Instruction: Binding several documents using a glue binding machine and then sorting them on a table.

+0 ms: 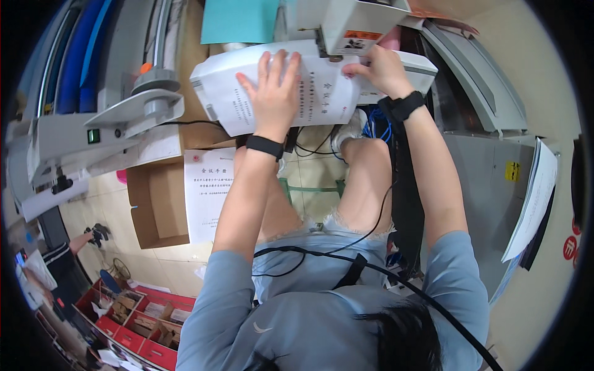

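A white printed paper booklet [322, 102] lies tilted on the pale worktable of a white bench machine [356, 28], its upper edge against the machine's head. My left hand [275, 93] rests flat on the booklet's left half, fingers spread. At the upper right corner my right hand [380, 71] pinches the sheets, thumb on top beside the head; some of its fingers are partly hidden. Each wrist wears a black band. Below the worktable, another printed sheet [207, 191] with similar print lies at the edge of an open cardboard box [158, 210].
A large roller machine [99, 130] stands at the left. To the right is a grey machine [486, 179] with papers [529, 198] hanging at its side. A teal sheet [238, 21] lies at the back. A black cable [396, 278] crosses my body. Someone's leg [80, 241] shows at far left.
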Motion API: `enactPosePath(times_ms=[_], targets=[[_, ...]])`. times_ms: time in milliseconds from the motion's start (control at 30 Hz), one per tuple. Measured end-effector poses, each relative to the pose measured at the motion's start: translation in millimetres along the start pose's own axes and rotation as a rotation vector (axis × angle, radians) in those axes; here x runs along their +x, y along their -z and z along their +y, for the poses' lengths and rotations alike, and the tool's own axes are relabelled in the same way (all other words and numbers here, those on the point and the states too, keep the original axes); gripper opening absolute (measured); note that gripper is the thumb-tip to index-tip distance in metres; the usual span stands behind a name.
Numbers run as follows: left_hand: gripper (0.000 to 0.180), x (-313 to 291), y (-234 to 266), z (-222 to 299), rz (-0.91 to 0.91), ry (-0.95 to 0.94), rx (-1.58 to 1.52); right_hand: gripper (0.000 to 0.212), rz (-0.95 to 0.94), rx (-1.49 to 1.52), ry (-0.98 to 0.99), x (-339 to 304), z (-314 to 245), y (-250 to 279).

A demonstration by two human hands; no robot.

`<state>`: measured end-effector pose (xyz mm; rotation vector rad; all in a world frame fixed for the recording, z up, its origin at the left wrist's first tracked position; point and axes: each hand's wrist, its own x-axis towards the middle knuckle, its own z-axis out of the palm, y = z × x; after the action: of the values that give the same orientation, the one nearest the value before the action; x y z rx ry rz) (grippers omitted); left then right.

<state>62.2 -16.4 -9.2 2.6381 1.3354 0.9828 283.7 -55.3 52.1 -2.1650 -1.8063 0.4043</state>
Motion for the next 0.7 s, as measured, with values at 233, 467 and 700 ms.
enactPosePath(times_ms=[233,467,700], targets=[[0.043,0.4,-0.7,3.2,-0.006,-0.026,0.049,0.049,0.077,-0.063,0.095,-2.4,14.0,-7.2],[0.045,2.4,-0.2,4.9,0.012,-0.044,0.064,0.044,0.187,0.121,0.16,3.7,24.6,-17.9],[0.048,-4.8,23.9,-26.5,0.172,0.087,-0.005,0.056,0.04,0.083,0.075,2.3,32.6,-19.8]])
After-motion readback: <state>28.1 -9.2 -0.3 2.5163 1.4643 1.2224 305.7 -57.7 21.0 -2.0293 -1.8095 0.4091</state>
